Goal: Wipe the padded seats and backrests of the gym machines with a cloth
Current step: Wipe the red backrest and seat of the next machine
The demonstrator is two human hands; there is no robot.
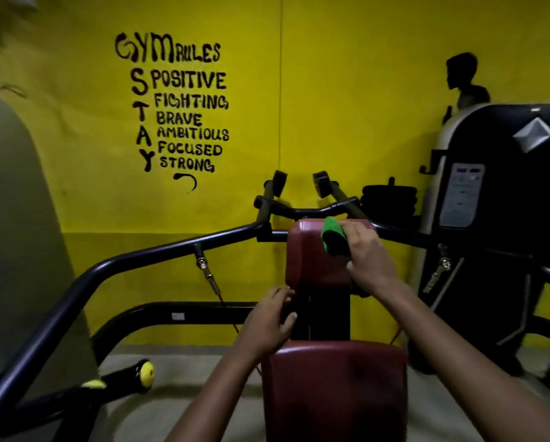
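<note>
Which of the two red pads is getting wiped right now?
The upper, farther pad: the right hand presses the green cloth on it. The nearer pad is untouched.

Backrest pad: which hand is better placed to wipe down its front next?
Right. The right hand already holds the green cloth against the backrest pad top; the left hand is bare, by the pad's lower edge.

The green cloth (333,234) lay bunched against the upper right face of the dark red padded backrest (312,253), which stood upright at the middle of the view. At six o'clock from it, the matching dark red padded seat (337,387) filled the lower centre, its vinyl smooth and faintly shiny. A black post separated the two pads, so they were not touching.
</note>
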